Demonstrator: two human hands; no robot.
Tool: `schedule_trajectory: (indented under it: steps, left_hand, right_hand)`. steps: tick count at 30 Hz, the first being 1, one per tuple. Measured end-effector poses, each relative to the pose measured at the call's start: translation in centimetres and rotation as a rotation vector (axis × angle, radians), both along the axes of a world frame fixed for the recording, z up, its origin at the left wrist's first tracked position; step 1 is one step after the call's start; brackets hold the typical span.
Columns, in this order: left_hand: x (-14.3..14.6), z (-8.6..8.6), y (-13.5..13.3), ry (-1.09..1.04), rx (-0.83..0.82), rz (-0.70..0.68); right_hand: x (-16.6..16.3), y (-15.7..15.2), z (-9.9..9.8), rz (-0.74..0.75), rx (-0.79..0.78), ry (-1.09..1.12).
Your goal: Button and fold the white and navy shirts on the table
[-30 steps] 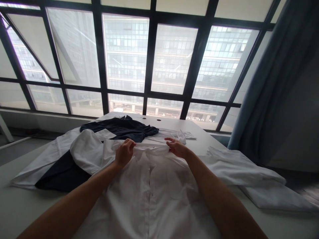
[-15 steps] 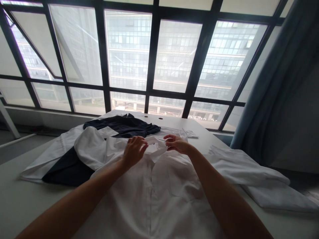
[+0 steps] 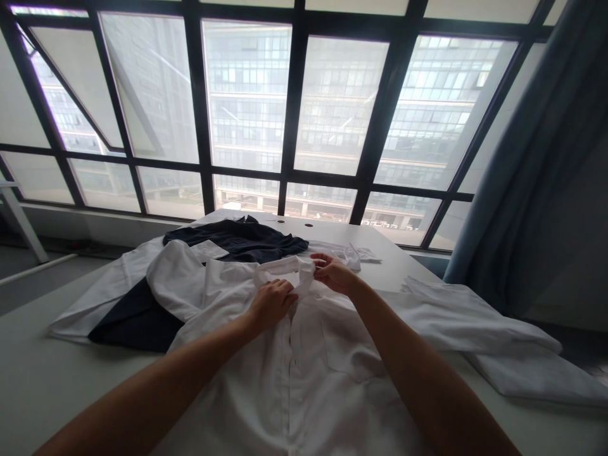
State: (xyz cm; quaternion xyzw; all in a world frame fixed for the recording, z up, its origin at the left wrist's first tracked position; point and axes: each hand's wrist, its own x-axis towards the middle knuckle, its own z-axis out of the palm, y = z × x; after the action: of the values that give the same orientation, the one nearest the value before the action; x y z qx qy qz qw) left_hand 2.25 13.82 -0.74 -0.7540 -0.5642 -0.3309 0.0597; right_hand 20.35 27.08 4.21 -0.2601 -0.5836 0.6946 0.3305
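A white button-up shirt (image 3: 304, 373) lies front-up on the table before me, its collar (image 3: 280, 268) raised at the far end. My left hand (image 3: 273, 305) is closed with its fingertips pinching the shirt front just below the collar. At the collar's right end my right hand (image 3: 335, 275) pinches the collar edge. The shirt's left sleeve (image 3: 178, 285) bunches to the left and its right sleeve (image 3: 470, 323) stretches off to the right.
A dark navy garment (image 3: 237, 244) lies behind the shirt over another white garment (image 3: 102, 294). A small white cloth piece (image 3: 358, 254) sits at the far right of the table (image 3: 28, 386). Large windows (image 3: 247, 107) stand beyond, a blue curtain (image 3: 532, 152) hangs right.
My hands have drawn closer together at the collar. The collar, held flat a second ago, now stands up in a loop, and my left hand has dropped to the shirt front below it.
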Motion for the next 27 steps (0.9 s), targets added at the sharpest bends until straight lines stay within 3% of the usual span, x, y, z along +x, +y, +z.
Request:
schedule_trajectory:
  steps: [3,6,9,13,17,22,27]
  left_hand:
    - [0.1,-0.2,0.0,-0.055,0.01,0.009]
    - [0.0,-0.4,-0.1,-0.086,0.024,-0.019]
    - [-0.1,-0.4,-0.1,-0.096,0.04,-0.072]
    - [0.0,-0.3,-0.2,-0.076,0.054,-0.087]
    - [0.2,-0.1,-0.5,-0.063,0.055,-0.061]
    - [0.5,0.3,-0.5,-0.017,-0.03,0.045]
    - [0.5,1.2,-0.9,0.208,-0.069,0.13]
  right_hand:
    - [-0.5,0.1,-0.1,-0.185,0.037,-0.155]
    - [-0.8,-0.4,0.3,-0.331,0.407,-0.342]
    - [-0.5,-1.7,1.4,-0.183,0.913,-0.442]
    - [0.2,-3.4,2.9,0.048,1.25,-0.64]
    - [0.5,-3.7,3.2,-0.032,1.457,-0.902]
    - [0.6,-2.6,2.2,-0.176,1.642,-0.997]
    - [1.1,-2.0,1.6,-0.295,1.667,-1.089]
